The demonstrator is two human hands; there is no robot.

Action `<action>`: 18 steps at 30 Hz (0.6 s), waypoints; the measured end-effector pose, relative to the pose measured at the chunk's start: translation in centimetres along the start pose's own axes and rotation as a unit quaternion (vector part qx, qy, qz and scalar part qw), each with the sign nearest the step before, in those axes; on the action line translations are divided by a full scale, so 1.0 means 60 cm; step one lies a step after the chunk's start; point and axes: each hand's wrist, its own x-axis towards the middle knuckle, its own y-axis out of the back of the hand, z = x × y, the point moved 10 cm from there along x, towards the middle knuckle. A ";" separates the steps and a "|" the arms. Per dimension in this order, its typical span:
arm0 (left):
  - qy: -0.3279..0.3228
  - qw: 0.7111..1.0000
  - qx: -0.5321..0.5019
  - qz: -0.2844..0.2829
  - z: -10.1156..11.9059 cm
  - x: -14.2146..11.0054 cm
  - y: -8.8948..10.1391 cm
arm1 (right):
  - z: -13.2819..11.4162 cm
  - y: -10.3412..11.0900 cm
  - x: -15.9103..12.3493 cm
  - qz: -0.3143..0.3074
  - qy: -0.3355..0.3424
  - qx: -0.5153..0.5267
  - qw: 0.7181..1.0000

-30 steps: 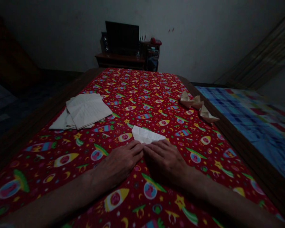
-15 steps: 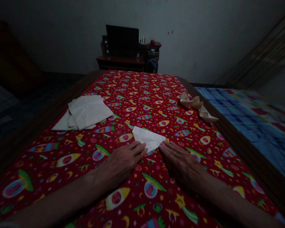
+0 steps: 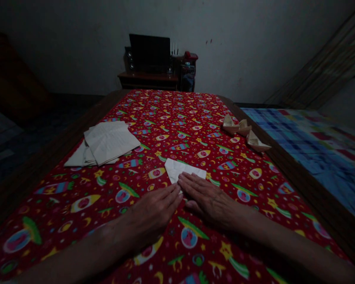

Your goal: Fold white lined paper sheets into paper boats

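Right hand [image 3: 210, 199] hides the folded paper's [image 3: 176, 169] lower part.

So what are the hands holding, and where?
Folded paper: left hand touches its near corner, right hand lies across its near side. A real grip can't be told.

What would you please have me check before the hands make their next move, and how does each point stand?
1. Left hand at the near edge of the folded paper: ok.
2. Right hand over the folded paper, fingers laid on it: ok.
3. Folded paper apart from the stack of sheets: ok.
4. Folded paper fully visible: not ok, fingers cover part of it.
5. Creases sharp beneath the fingers: cannot tell, hidden.
6. Paper boats away from both hands: ok.
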 end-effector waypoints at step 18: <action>0.116 0.959 -0.253 0.049 -0.165 0.071 -0.005 | 0.062 0.043 0.026 0.101 -0.137 -0.014 0.985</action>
